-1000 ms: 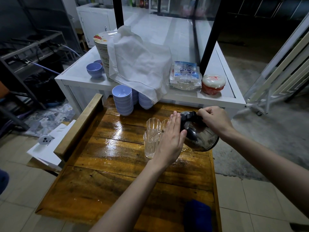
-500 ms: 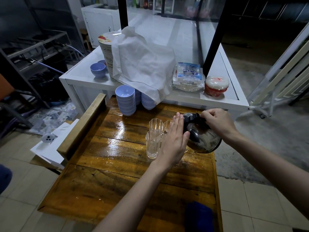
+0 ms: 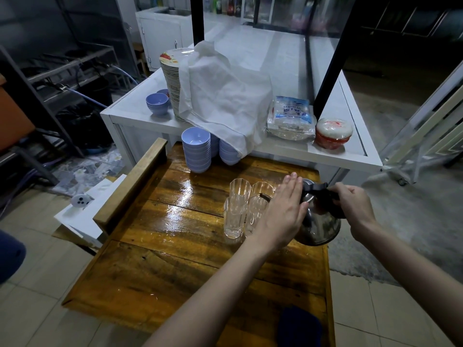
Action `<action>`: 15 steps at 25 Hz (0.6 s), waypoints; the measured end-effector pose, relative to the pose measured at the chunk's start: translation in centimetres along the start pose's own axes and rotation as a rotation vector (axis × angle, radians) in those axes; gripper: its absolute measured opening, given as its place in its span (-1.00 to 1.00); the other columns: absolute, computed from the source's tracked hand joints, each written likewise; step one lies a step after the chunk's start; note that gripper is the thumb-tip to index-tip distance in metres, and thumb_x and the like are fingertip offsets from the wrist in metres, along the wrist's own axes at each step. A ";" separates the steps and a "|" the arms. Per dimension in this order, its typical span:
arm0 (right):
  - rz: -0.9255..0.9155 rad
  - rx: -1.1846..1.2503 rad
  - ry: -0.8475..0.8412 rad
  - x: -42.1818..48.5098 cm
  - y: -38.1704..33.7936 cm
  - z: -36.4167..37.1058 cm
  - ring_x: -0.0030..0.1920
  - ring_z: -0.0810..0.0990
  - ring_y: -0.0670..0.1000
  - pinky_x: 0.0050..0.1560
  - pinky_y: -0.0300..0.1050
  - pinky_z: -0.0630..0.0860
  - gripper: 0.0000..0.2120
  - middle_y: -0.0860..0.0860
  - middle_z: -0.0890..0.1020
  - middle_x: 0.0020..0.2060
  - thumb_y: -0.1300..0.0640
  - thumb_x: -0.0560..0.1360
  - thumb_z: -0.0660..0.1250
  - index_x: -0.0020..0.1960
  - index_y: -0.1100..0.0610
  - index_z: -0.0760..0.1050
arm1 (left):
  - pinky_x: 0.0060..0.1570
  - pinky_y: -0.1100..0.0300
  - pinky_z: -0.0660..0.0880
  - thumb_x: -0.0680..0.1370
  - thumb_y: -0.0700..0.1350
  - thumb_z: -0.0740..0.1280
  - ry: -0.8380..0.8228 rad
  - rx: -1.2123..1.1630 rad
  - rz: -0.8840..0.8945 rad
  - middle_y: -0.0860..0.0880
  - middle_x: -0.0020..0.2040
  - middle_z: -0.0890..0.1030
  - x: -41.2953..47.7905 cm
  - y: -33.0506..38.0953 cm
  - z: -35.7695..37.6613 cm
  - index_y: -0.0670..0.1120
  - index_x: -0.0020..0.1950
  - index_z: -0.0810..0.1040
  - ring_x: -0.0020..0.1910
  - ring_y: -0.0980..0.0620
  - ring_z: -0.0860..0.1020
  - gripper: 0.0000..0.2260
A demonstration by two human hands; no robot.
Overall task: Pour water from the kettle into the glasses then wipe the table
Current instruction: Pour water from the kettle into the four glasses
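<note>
R hand [image 3: 352,205] grip clenched on kettle [image 3: 319,225] handle, tilted w/ spout over glasses [image 3: 246,207] to pour. L hand [image 3: 281,216] flat, released, steadying kettle body. Wooden surface [image 3: 175,259] wet.

floor: pale tiles [image 3: 37,294] | white counter [image 3: 288,78] | dark metal rack [image 3: 50,78] | dim light

Kettle [image 3: 322,225] spout tip and front-right glass [image 3: 255,214] partly behind left hand [image 3: 280,216]; water level perhaps unreadable.
</note>
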State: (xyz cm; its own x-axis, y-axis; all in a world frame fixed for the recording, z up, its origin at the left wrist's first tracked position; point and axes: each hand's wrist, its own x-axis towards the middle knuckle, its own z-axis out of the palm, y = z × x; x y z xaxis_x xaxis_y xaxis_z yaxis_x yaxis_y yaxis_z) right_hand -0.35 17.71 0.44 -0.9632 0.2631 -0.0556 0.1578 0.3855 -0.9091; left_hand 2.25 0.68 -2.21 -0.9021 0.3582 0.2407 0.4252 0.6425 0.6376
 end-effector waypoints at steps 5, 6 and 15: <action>0.039 0.045 0.057 0.3 0.4 -1.2 -0.34 0.41 0.08 -0.31 -0.10 0.34 -0.72 0.08 0.43 -0.44 0.13 0.51 0.25 -0.36 0.16 0.49 | 0.53 0.11 -0.14 0.67 0.00 -0.01 -0.023 0.026 0.036 -0.12 0.58 -0.04 1.4 0.5 1.0 -0.17 0.56 -0.05 0.56 0.03 -0.12 -0.49; 0.032 0.035 0.061 0.5 0.3 -1.3 -0.36 0.40 0.07 -0.33 -0.11 0.33 -0.70 0.05 0.42 -0.47 0.14 0.52 0.24 -0.38 0.14 0.49 | 0.53 0.10 -0.13 0.68 0.00 -0.01 -0.027 0.025 0.040 -0.12 0.58 -0.04 1.7 0.5 1.2 -0.17 0.56 -0.05 0.56 0.03 -0.12 -0.49; -0.094 -0.146 0.047 3.9 -0.8 -1.9 -0.38 0.50 0.10 -0.31 0.00 0.43 -0.59 0.11 0.55 -0.47 -0.06 0.42 0.26 -0.34 0.29 0.56 | 0.51 0.17 -0.17 0.68 0.01 0.00 -0.037 -0.086 -0.021 -0.05 0.59 -0.11 3.7 -0.1 1.6 -0.11 0.57 -0.10 0.55 0.10 -0.18 -0.48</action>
State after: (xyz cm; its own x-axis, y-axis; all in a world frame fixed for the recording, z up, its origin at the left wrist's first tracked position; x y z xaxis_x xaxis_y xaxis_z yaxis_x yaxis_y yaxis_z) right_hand -3.81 20.09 1.73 -0.9645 0.2596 0.0487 0.1011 0.5334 -0.8398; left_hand -1.02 3.02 -2.51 -0.9066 0.3712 0.2009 0.3974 0.5902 0.7027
